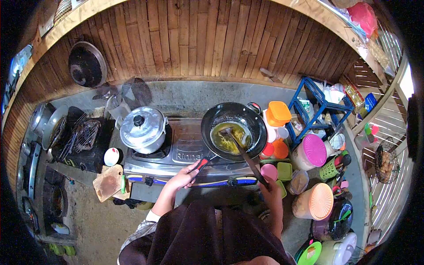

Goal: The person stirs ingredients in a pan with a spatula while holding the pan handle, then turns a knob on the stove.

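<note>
A black wok [215, 115] sits on the right side of the gas stove [187, 138]. Yellowish shredded food in oil or liquid [242, 133] lies in its bottom. My left hand [181, 178] is closed around the wok's red and black handle [201, 165]. In my right hand [270, 191] is the long dark handle of a spatula [248, 160], whose blade rests in the food. The fingers of my right hand are partly hidden by its angle.
A lidded aluminium pot [142, 132] occupies the left burner. Left of the stove lie a cutting board [108, 182] and a green-handled knife [123, 183]. Plastic containers [278, 113] crowd the wok's right side, near a blue rack [304, 104]. A pink-lidded tub [314, 149] stands farther right.
</note>
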`<state>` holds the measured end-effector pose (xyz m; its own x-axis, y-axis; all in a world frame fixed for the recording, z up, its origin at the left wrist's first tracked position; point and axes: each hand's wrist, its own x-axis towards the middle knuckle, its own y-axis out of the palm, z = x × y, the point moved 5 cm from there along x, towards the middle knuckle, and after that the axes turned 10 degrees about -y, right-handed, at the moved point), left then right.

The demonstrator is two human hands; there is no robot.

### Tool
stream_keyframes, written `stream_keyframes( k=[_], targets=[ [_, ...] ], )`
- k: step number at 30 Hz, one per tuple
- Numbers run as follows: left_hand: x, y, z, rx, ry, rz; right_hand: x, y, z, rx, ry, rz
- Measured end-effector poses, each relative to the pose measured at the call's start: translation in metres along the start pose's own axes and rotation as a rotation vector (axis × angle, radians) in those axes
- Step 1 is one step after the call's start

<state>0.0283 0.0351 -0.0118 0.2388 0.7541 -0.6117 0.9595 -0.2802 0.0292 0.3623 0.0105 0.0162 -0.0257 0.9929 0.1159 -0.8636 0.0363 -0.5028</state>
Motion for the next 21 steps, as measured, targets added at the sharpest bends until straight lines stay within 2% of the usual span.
stream_keyframes(
  k=[1,3,4,11,16,18,20,21],
  targets=[
    [0.002,-0.001,0.002,-0.008,0.012,0.001,0.004,0.008,-0.003,0.001,-0.001,0.001],
    [0.004,-0.002,0.004,-0.017,0.025,0.0,0.012,0.023,0.003,-0.056,-0.161,-0.034],
    [0.004,-0.002,0.004,-0.001,0.023,-0.001,0.015,0.027,0.005,-0.065,-0.359,-0.115],
    [0.009,-0.004,0.009,0.015,0.003,-0.016,0.025,0.024,-0.012,-0.057,-0.248,-0.202],
    [0.008,-0.004,0.01,0.033,0.01,-0.018,0.005,-0.006,0.007,-0.066,-0.1,-0.146],
    [0.007,-0.004,0.009,0.025,0.009,-0.009,-0.007,-0.019,0.009,-0.078,-0.107,-0.144],
    [0.007,-0.004,0.008,0.04,0.009,-0.029,-0.019,-0.033,0.027,-0.092,-0.112,-0.146],
    [0.007,-0.004,0.008,0.04,0.009,-0.026,-0.025,-0.043,0.042,-0.139,-0.042,-0.132]
  ],
)
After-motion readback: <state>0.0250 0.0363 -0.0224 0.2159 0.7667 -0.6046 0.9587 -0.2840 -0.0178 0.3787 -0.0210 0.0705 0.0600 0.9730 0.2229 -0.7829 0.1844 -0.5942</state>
